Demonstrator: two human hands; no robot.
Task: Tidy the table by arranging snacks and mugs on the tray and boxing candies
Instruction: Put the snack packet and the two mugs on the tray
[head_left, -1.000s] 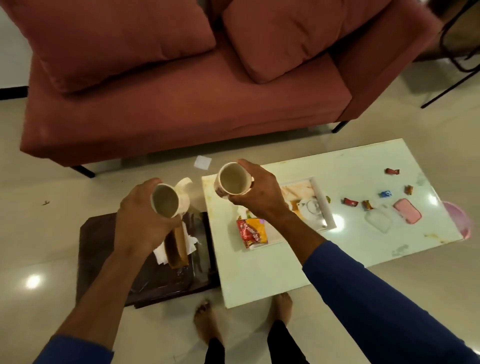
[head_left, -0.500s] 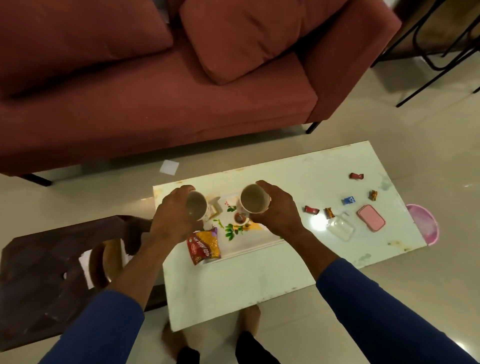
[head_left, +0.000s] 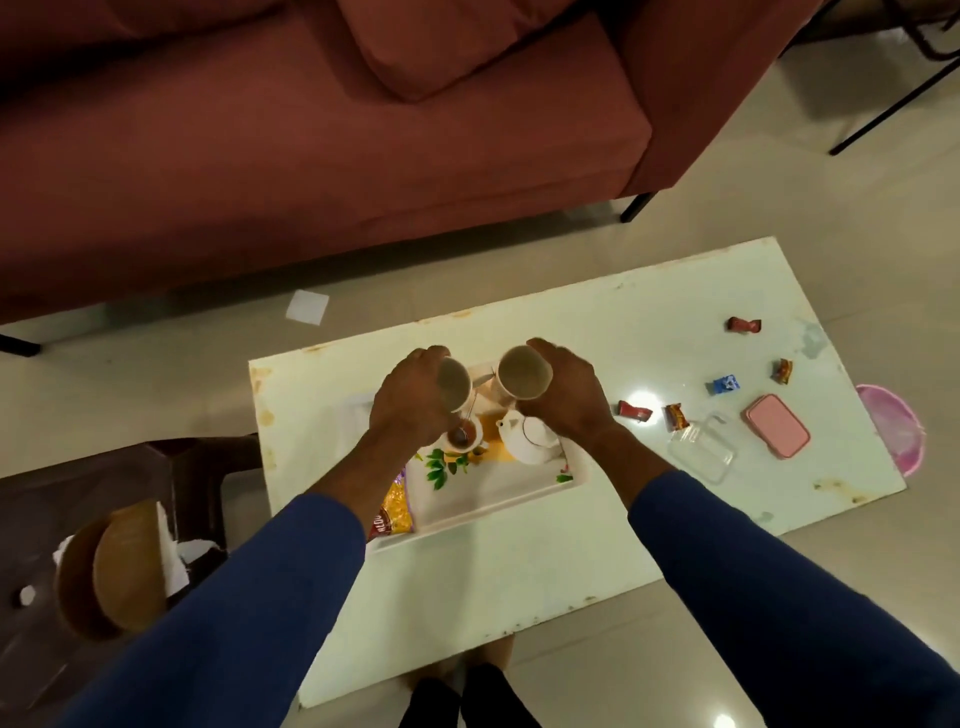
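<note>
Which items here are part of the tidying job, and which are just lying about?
Part of the job: two mugs, one held by the left hand, one by the right hand; tray; snack packet; five candies, e.g.; clear box; pink lid.

Just lying about: sofa; paper scrap on the floor; dark side table; wooden plates.

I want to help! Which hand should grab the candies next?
Probably the right hand: once its mug is down, the candies lie just beside it; the left hand is farther away.
</note>
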